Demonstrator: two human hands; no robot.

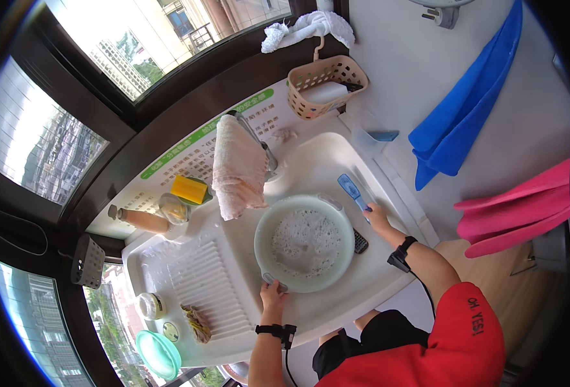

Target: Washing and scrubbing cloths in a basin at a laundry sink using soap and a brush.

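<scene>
A pale green plastic basin [261, 227] stands in the white laundry sink [314, 329], with sudsy water [306, 242] inside. My left hand [272, 294] grips the basin by the grey handle at its near left rim. To the right of the basin, my right hand [377, 217] is closed around the handle of a blue brush [350, 187], whose head points away from me over the sink. The brush's bristles cannot be seen. A black object with a studded surface [360, 242] lies partly hidden beside the basin, just below my right hand.
A pale pink towel [239, 169] hangs over the faucet [269, 157]. Left of it are a yellow sponge [189, 189], a glass jar [174, 209] and a bottle [144, 220]. The ribbed washboard [212, 285] lies left; a lidded jar [150, 306] and turquoise bowl [158, 354] sit beyond.
</scene>
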